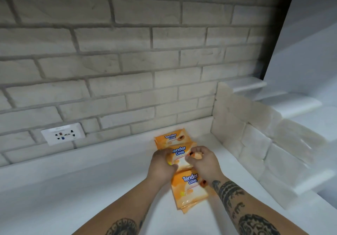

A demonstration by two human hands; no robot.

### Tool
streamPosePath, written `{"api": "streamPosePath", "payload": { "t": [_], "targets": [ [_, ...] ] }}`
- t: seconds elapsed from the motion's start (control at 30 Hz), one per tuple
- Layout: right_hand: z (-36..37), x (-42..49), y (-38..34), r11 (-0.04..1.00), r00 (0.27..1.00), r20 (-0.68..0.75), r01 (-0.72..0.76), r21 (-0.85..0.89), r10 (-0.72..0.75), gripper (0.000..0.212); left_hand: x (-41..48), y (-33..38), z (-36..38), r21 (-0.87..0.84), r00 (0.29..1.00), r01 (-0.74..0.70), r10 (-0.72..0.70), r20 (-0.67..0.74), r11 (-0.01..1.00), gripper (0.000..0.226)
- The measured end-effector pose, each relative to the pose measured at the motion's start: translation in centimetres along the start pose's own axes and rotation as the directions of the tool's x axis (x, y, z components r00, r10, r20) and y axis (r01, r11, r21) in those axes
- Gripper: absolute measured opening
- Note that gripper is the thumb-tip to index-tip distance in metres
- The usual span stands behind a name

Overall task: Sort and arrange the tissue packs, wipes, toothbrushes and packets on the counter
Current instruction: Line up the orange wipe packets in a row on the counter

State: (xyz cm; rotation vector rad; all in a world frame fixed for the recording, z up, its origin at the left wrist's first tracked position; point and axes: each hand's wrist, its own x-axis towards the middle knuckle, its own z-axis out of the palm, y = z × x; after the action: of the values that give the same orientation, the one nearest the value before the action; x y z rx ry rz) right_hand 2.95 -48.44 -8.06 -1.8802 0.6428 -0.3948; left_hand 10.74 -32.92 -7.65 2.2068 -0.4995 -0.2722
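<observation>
View: head, looking down at the counter (73,189), a brick wall behind it.
Row: three orange wipes packs lie in a line running from 11 o'clock by the wall to 5 o'clock near the person.
Far pack (171,138): flat, at the wall end, its near edge under or touching the next one; I cannot tell which.
Mid pack (180,157): in the middle of the row, between both hands.
Near pack (189,189): at 5 o'clock from the mid pack; more edges show under it, so it seems to top a small stack.
Left grip (162,163): fingers curled round the mid pack's left edge, holding it.
Right grip (202,159): fingers bent, pinching the right edge of the same pack.
Key relation: the pack's long axis runs 9 to 3 o'clock, across the row, with one hand at each short end; neither is nearer.
Step (judged): squaring the mid pack into the row.
Next move (judged): slide it along the 11-to-5 line so the edges match.
Risk (judged): a push could skew the far pack.
Socket (63,134): on the wall at 10 o'clock, well apart.
</observation>
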Motion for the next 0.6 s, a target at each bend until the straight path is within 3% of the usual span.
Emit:
{"api": "streamPosePath", "payload": {
  "t": [0.2, 0.33, 0.47, 0.6],
  "targets": [
    [0.2, 2.7, 1.4, 0.974, 0.999, 0.029, 0.045, -0.224, -0.040, 0.032, 2.2, -0.7, 2.0, 0.201, 0.997, 0.015, -0.029, 0.067, 0.979, 0.061],
    [0.8, 3.1, 2.3, 0.855, 0.991, 0.044, 0.133, -0.502, -0.128, 0.035, 2.0, -0.4, 2.4, 0.398, 0.998, -0.049, 0.030, 0.053, 0.916, 0.051],
    [1.3, 3.3, 2.8, 0.763, 0.957, 0.147, 0.289, -0.578, -0.251, 0.036, 1.9, -0.2, 2.1, 0.583, 0.983, -0.185, 0.150, 0.108, 0.791, 0.051],
    [0.8, 3.5, 3.1, 0.752, 0.950, 0.216, 0.312, -0.580, -0.226, 0.037, 2.5, -1.1, 1.9, 0.575, 0.974, -0.211, 0.120, 0.193, 0.791, 0.058]
  ]
}}
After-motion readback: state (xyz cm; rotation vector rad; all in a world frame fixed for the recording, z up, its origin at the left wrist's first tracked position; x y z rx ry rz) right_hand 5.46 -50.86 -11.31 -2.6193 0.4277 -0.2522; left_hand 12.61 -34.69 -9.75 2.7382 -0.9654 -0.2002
